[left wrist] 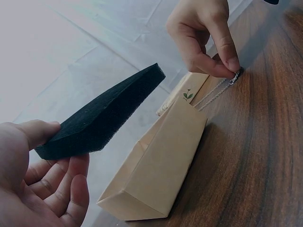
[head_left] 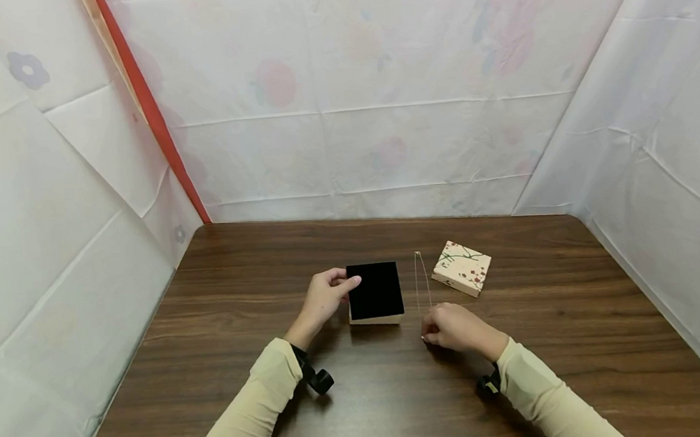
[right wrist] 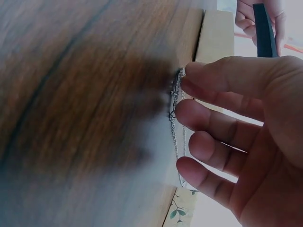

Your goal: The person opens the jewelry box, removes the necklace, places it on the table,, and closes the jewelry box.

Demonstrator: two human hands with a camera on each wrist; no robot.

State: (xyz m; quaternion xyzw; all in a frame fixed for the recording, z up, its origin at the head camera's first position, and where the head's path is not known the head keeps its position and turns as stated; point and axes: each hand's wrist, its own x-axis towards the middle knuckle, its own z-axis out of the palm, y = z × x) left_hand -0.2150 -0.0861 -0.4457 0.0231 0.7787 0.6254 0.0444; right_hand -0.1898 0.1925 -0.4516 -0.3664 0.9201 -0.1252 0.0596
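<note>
My left hand [head_left: 345,286] pinches the left edge of a black foam pad [head_left: 374,290] and holds it tilted over an open beige box [head_left: 375,320]. In the left wrist view the foam pad [left wrist: 102,113] sits between my thumb and fingers, lifted clear of the beige box [left wrist: 156,165]. My right hand [head_left: 429,334] pinches the near end of a thin silver chain [head_left: 420,282] that lies stretched on the table. The clasp [left wrist: 232,79] is between thumb and forefinger of my right hand [left wrist: 226,70]. In the right wrist view the chain [right wrist: 177,124] runs beside my fingertips [right wrist: 189,113].
A cream box lid with a floral print [head_left: 462,267] lies right of the chain, also seen as the lid [left wrist: 187,92] behind the box. The brown wooden table [head_left: 367,400] is enclosed by white sheeting on the left, back and right.
</note>
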